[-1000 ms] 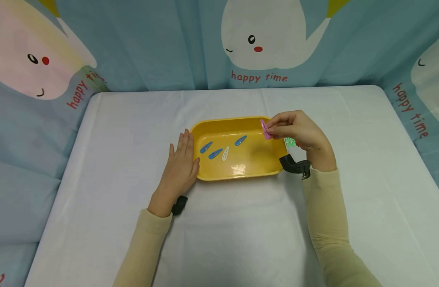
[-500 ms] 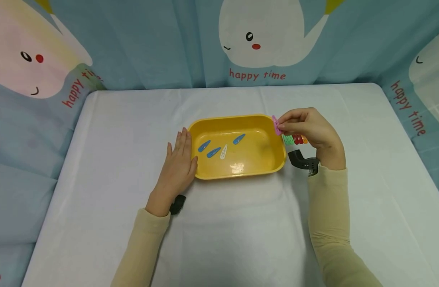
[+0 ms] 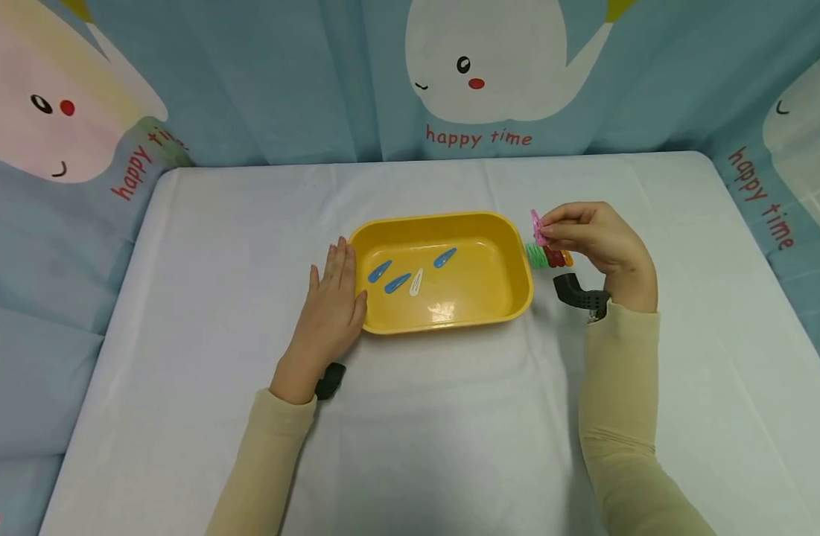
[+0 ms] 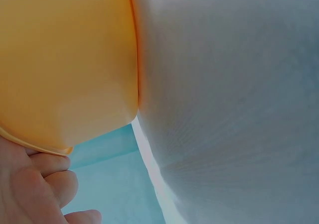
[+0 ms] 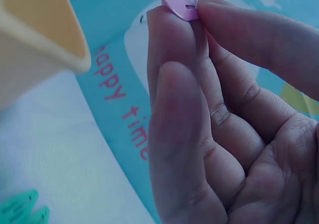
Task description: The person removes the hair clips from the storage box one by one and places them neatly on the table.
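Note:
Between thumb and fingertips my right hand (image 3: 600, 234) pinches a pink snap hair clip (image 3: 538, 228), raised just past the right end of a yellow tray (image 3: 443, 325). The right wrist view shows the same pink clip (image 5: 180, 2) at the fingertips. My left hand (image 3: 329, 301) rests with fairly straight fingers against the tray's left rim; in the left wrist view its fingers touch that rim. Inside the tray lie a white hair clip (image 3: 416, 282) and blue hair clips (image 3: 398, 284), spread over the left and middle. Under the right hand sit green hair clips (image 3: 536, 256).
Beside the green clips lie red hair clips (image 3: 554, 257) and orange ones (image 3: 567, 258), partly covered by the right hand. A white cloth covers the table (image 3: 450, 432). Blue printed curtains (image 3: 302, 82) hang behind and at the sides.
My right hand has carried the pink clip rightward, from over the tray's right end to above the clips outside it. The left hand stays at the tray's left rim.

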The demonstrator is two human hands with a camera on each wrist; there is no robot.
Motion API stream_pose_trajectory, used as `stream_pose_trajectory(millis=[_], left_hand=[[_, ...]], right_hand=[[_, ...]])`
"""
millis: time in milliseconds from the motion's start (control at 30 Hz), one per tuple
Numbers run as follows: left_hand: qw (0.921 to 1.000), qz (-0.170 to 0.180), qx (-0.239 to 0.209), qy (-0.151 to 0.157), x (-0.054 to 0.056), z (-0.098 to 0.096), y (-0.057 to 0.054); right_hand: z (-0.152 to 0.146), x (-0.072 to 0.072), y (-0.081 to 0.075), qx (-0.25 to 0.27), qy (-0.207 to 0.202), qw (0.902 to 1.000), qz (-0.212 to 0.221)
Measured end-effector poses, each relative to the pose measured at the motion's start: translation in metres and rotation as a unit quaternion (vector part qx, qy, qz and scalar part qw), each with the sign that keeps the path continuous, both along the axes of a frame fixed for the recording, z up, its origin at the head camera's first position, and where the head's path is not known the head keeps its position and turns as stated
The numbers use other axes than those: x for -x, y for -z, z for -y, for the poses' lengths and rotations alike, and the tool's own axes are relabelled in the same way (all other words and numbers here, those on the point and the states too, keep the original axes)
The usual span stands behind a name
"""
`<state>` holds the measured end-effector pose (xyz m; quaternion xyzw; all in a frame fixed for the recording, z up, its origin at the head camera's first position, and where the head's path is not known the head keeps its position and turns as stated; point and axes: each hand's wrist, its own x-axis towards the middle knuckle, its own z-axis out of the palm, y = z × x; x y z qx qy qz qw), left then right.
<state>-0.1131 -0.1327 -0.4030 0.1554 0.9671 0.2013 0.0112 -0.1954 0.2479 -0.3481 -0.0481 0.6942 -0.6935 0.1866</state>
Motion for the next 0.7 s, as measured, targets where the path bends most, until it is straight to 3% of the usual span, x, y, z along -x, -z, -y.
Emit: stream_pose_trajectory(millis=[700], left_hand=[[0.9999,-0.01,-0.006,0.0,0.0,0.0,0.001]], right_hand=[[-0.027,0.001,0.015,-0.004,0.102,0.9939,0.041]])
